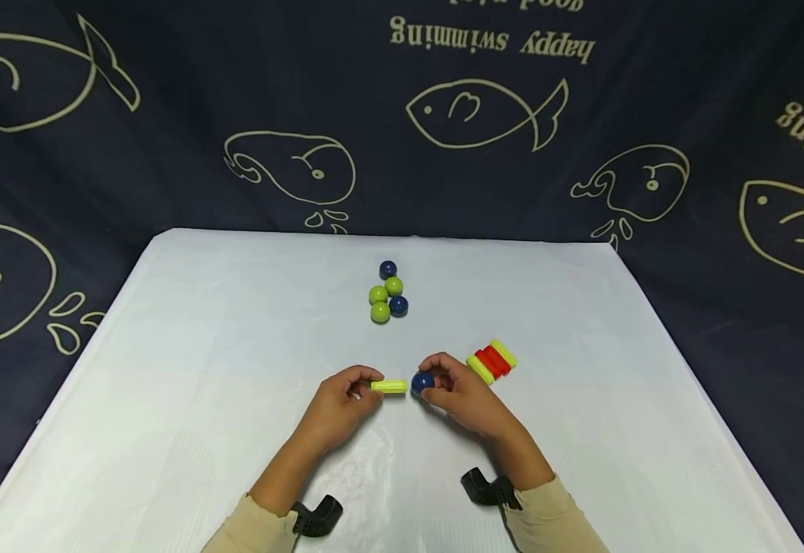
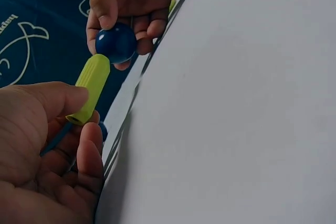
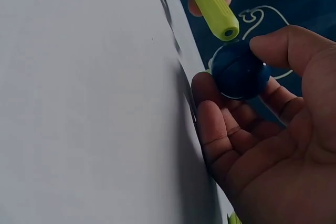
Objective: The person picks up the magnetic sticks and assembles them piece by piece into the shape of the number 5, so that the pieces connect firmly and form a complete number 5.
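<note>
From my station I see a white-covered table point(image 1: 201, 307); on it three green balls point(image 1: 378, 296) and two dark blue balls point(image 1: 398, 306) cluster, and rightward, red sticks point(image 1: 493, 360) lie between two yellow sticks point(image 1: 480, 369).

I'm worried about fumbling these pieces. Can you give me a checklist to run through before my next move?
1. Left hand pinches the yellow rod: ok.
2. Right hand holds the blue ball: ok.
3. Rod's end hole is on the side toward the ball: ok, seen from the right wrist.
4. Rod and ball touching: not ok; the head view shows a narrow gap.
5. Ball has a hole facing the rod: cannot tell; none shows.
6. Loose balls clear of both hands: ok; they lie beyond them.
</note>
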A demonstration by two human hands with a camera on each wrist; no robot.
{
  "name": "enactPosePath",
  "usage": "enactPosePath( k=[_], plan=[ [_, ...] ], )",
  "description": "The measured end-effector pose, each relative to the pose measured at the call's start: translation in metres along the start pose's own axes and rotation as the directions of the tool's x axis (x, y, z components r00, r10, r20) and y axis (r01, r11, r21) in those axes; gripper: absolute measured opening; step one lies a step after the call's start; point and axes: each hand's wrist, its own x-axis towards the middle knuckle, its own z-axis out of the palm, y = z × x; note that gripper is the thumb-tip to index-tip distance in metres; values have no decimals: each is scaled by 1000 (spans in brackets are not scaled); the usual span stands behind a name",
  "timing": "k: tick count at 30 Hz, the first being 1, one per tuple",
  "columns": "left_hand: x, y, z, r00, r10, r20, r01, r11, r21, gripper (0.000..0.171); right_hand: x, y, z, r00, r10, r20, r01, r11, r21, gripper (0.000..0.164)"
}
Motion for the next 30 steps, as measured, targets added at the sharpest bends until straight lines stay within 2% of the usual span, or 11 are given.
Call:
enactPosePath(
  k=[10, 21, 30],
  plan=[
    [-1, 3, 1, 1000, 10, 16, -10, 999, 37, 19, 0, 0, 1, 1000, -7, 10, 7, 998, -60, 26],
    [1, 1, 3, 999, 37, 16, -38, 997, 65, 19, 2, 0, 2, 1000, 2, 18, -1, 998, -62, 25],
    [0, 1, 2, 1000, 17, 5, -18, 997, 70, 20, 2, 3, 1, 1000, -18, 14, 19, 998, -57, 24]
  ],
)
